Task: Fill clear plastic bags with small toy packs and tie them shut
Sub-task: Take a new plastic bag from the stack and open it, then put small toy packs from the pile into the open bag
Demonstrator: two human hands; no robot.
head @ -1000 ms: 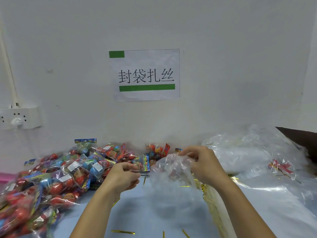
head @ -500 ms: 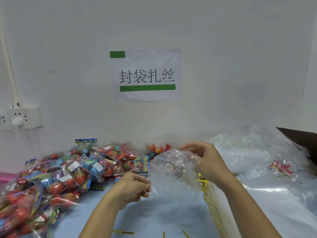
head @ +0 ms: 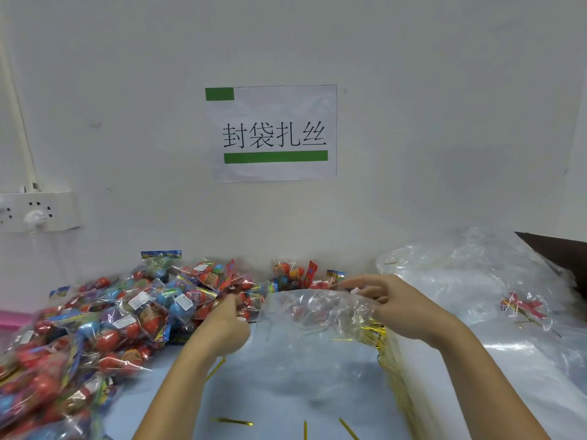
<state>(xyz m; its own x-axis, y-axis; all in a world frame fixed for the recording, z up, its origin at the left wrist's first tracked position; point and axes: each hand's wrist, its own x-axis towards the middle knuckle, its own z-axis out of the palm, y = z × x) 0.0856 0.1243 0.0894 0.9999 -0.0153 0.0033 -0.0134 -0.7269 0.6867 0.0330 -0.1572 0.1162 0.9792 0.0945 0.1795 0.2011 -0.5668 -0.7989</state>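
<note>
We work at a pale blue table point(head: 286, 392) set against the wall. A heap of toy packs point(head: 104, 319) covers its left side, a pile of clear plastic bags point(head: 476, 281) its right, and a bundle of gold twist ties point(head: 390, 363) lies between, with loose ties point(head: 232, 421) near the front edge.

Soft, even light fills the scene, dimmer in the wall's point(head: 444, 90) upper corners, with faint shadows under the forearms on the worktop point(head: 286, 392). White glare streaks the bags point(head: 495, 312) on the right. The hands point(head: 403, 309) and near-left toy packs point(head: 47, 376) are blurred; wide-angle distortion bends the edges.
</note>
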